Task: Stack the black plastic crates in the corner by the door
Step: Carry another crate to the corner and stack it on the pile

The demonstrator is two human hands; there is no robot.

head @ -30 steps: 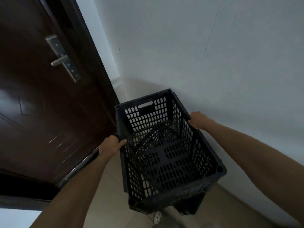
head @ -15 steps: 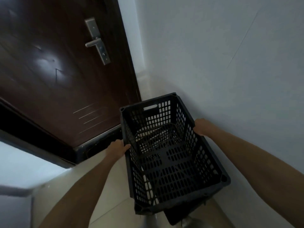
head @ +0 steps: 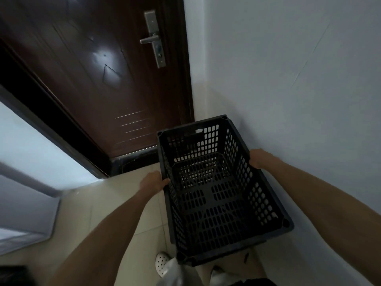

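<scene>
Two hands hold one black crate (head: 208, 195) by its long rims, as they did half a second ago: the left hand (head: 153, 183) wraps its fingers over the left rim, and the right hand (head: 258, 158) clasps the right rim on the side next to the wall (head: 299, 79). The crate is in the corner, its far end near the foot of the door (head: 92, 79) and its right side just beside the wall. Since the earlier frame the view has swung left, so the door now fills the upper left, its handle (head: 149, 40) stands further right, and more floor (head: 99, 203) shows. A white shoe (head: 161, 263) has come into sight below the crate's near end. The right hand's fingertips are hidden behind the rim. Through the slotted base a second dark grid shows, but whether that is another crate beneath cannot be told, nor whether the held crate rests on anything. Both forearms are cut off by the lower edge, and the bottom left corner is too dark to read
</scene>
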